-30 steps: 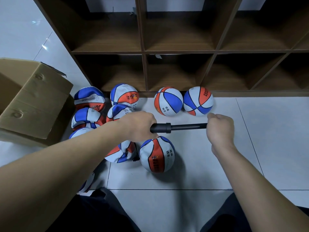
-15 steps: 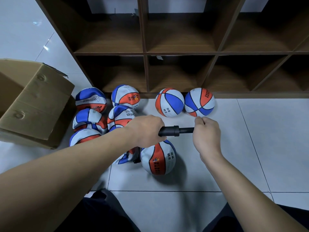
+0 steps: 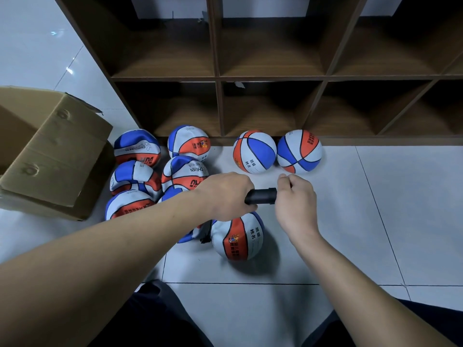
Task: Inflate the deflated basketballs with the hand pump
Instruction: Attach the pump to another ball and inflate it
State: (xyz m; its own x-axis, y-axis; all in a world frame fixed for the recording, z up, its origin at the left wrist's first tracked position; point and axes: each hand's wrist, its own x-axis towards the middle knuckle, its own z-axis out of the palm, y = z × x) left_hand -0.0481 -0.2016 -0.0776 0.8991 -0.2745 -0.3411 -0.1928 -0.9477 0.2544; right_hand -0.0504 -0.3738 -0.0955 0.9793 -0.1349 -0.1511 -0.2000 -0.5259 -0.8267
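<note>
Mid-pump on the ball nearest the knees, the handle pushed right in.

The basketball [image 3: 238,236] lies on the floor under the black pump [image 3: 261,196]; left hand [image 3: 225,195] wrapped round the barrel, right hand [image 3: 294,200] closed on the handle. Next, I'd judge, a pull outward. Beyond, two round balls [image 3: 276,151] wait by the shelf [image 3: 270,77].

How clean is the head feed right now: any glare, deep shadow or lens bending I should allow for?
Head view: wide-angle bending curves the shelf edges and stretches both forearms; small glare spots sit on the floor tiles at upper left; the lower shelf compartments are dark at the back; the ball under the pump casts a soft shadow to its right; both hands and the print on the balls look sharp.
</note>
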